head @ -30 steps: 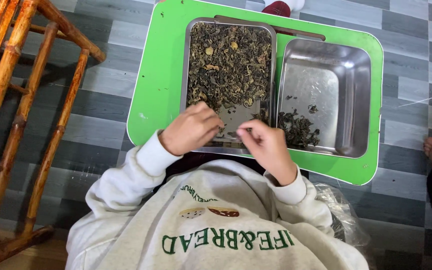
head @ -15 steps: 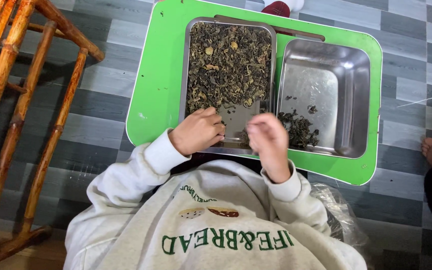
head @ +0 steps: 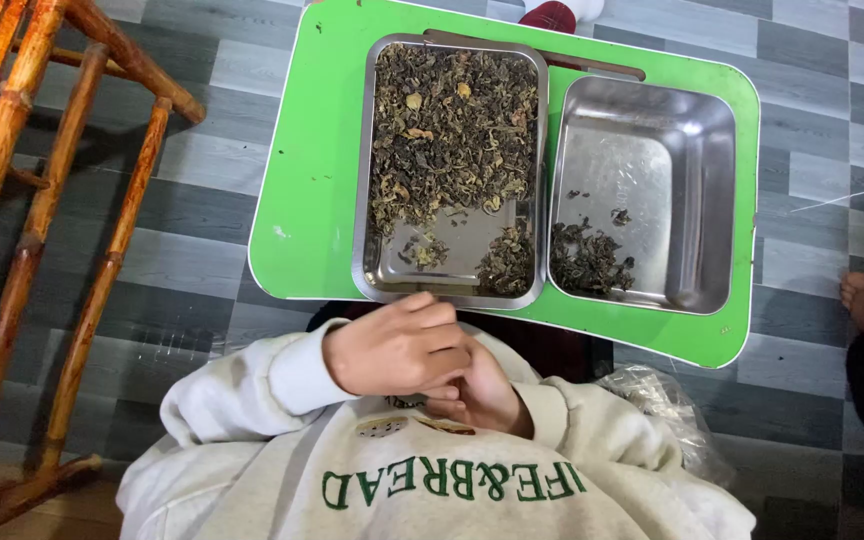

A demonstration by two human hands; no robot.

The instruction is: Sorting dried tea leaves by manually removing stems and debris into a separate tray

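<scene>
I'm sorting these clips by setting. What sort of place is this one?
Probably a home or small workshop floor where dried leaves get sorted by hand. A low green table stands on grey floor tiles, bearing two steel trays of dried leaves, with a bamboo chair alongside.

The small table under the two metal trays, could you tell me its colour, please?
Bright green, clearest in the head view.

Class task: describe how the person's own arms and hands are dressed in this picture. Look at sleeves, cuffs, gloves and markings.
Both hands, the left hand and the right hand, are bare: no gloves, and no rings or watch can be seen. Both arms wear the long, loose sleeves of a cream sweatshirt with ribbed cuffs at the wrists. The sleeves are plain; dark green lettering and a small emblem sit on the chest only.
</scene>
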